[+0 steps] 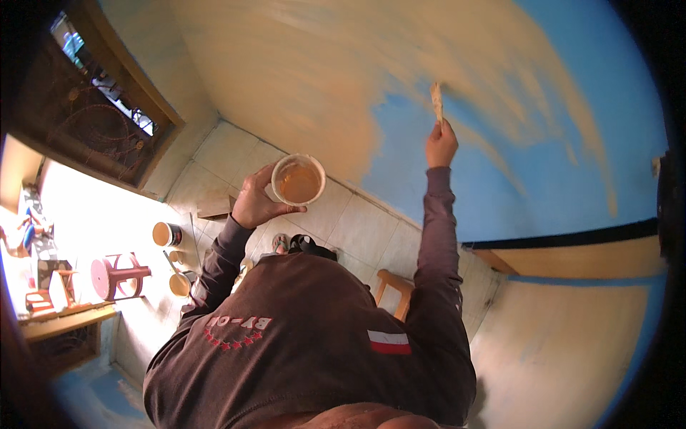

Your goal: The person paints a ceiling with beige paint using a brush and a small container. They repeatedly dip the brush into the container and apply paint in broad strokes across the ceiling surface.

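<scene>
My left hand [254, 201] is wrapped round the side of a whitish cup [299, 157], which has tan paint inside. Its open top faces up toward me, in front of my chest. Stretched out to the right, my right hand [441, 147] grips a paintbrush [436, 100] by its lower end. The brush points up along the wall [407, 154], and its tip is at or close to the surface; I cannot tell whether it touches. Tan paint covers the left and upper wall, while streaks of it run over the blue part at the right.
A wooden stool [394, 292] stands by my right side. On the left are a maroon plastic stool [107, 279], a paint bucket [164, 234] and a smaller pot [180, 285] on the tiled floor [364, 225]. A dark wooden door panel [100, 121] is at upper left.
</scene>
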`<state>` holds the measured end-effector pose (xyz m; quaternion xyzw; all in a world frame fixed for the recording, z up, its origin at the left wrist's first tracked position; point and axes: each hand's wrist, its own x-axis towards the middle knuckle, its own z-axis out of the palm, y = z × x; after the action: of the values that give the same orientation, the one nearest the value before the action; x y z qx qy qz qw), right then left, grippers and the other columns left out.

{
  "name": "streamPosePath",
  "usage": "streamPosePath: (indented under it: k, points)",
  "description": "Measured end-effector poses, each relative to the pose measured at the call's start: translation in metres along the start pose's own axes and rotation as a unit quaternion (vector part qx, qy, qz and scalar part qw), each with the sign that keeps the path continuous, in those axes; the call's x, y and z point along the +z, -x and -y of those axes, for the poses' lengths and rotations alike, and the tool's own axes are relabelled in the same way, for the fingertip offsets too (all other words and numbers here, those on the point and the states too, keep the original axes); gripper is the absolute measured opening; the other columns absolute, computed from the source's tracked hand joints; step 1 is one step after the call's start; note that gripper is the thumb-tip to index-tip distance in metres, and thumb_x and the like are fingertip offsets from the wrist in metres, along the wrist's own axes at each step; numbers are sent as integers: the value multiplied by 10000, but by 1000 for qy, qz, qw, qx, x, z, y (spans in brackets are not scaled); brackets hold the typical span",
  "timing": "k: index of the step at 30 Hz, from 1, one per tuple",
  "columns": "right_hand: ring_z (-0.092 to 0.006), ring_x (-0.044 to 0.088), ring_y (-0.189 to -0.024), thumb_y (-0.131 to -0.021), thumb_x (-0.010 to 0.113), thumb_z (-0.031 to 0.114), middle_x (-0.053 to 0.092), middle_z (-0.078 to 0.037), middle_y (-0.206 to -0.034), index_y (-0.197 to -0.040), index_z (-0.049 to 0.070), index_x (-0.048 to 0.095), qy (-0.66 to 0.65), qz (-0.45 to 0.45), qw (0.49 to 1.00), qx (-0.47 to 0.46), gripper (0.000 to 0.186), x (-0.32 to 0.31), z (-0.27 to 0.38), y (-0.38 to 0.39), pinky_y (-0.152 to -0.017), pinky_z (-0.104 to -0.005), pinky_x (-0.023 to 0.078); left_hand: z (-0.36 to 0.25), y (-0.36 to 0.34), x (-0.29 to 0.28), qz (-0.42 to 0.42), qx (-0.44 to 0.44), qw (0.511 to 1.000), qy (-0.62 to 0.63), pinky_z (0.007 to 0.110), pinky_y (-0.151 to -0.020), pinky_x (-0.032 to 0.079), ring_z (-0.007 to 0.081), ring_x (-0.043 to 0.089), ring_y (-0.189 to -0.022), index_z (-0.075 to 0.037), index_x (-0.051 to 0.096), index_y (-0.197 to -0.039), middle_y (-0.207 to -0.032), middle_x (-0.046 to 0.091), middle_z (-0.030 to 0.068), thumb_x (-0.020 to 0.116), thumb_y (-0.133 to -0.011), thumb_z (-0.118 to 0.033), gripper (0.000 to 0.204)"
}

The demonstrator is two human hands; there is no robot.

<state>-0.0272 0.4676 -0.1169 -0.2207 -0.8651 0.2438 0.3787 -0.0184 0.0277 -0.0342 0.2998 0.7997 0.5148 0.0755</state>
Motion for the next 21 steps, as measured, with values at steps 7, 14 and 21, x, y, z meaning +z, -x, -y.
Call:
streamPosePath:
  k: [7, 14, 21]
  points:
    - [-398, 643, -818, -961, 599, 227, 669, -227, -914, -1073, 25, 681, 63, 102, 992, -39, 245, -78, -156, -58, -745, -420, 507, 8, 5, 4, -32, -19, 998, -40, 400, -950, 507, 281, 655, -1107, -31, 601, -1295, -1187, 677, 137, 950, -588, -399, 869]
    - [-392, 675, -826, -978, 557, 226, 699, -213, -887, -1043, -6, 696, 187, -4, 979, 82, 279, -153, -262, -17, -732, -457, 515, 51, 19, 15, -46, -53, 997, -34, 393, -966, 506, 273, 647, -1140, -24, 600, -1293, -1217, 672, 144, 947, -592, -391, 864]
    - [-416, 648, -790, -863, 551, 123, 697, -209, -876, -931, -5, 705, 232, -263, 921, 169, 212, -142, -313, 13, -713, -489, 514, 77, 12, 19, -48, -25, 999, -7, 392, -983, 507, 253, 640, -1159, -7, 585, -1305, -1231, 670, 145, 952, -593, -333, 865]
